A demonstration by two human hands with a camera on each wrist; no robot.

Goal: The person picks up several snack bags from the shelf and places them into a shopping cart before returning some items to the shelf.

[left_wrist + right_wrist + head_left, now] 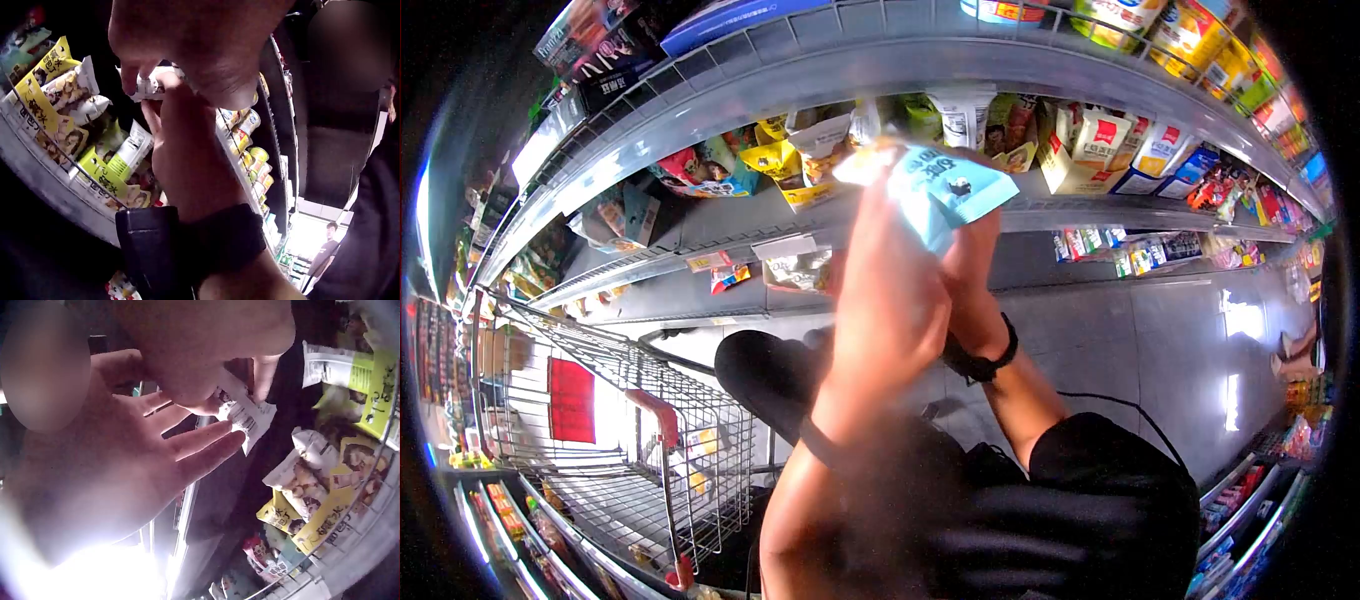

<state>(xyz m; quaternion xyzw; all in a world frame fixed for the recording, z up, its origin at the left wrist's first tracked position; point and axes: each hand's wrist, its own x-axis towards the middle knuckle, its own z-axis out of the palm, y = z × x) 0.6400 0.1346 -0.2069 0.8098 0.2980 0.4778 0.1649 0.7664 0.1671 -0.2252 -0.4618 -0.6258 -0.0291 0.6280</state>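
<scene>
A light blue snack pouch [955, 190] with dark lettering is held up in front of the shelf in the head view. The right hand [970, 255], with a black band on its wrist, grips the pouch. In the right wrist view its thumb and a finger pinch the pouch's white printed side [257, 422]. The left hand [890, 285], blurred in the head view, is at the pouch's left side. Several straight, spread fingers [206, 440] of that hand reach the pouch's edge in the right wrist view.
A shopping cart [620, 430] stands at left, with a few goods inside. Yellow bags [780, 160] and white boxes [1100, 140] line the middle shelf, below a wire-edged upper shelf [880, 65]. Another person [324, 253] stands far back in the left wrist view.
</scene>
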